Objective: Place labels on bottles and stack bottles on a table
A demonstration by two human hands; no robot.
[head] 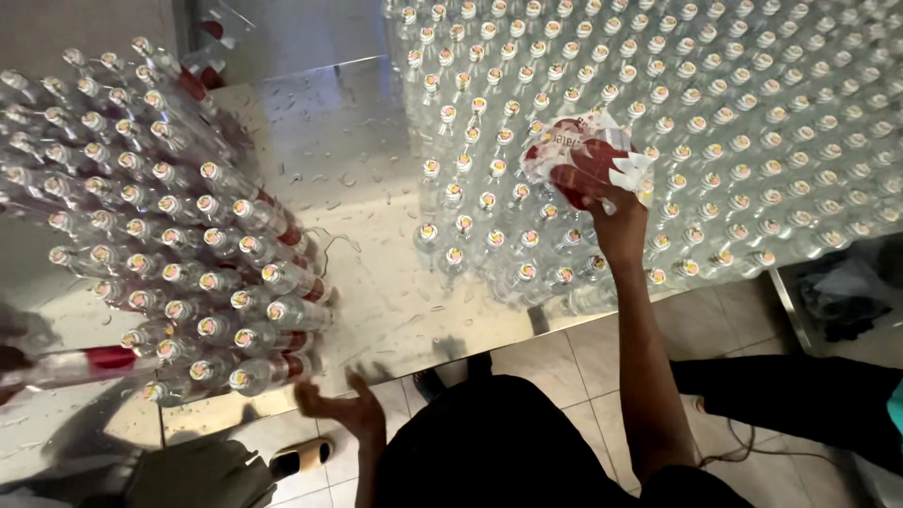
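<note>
Your right hand holds a crumpled red-and-white plastic wrap over the standing bottles.

The wrap looks light, soft and thin, so I judge it can tear or slip; your fingers are closed on its lower edge, and a bunched part gives a firmer hold. Under your fingers the clear bottles stand tightly together on the wet metal tabletop and may tip easily. Your left hand is open and empty, near the tabletop edge.
</note>
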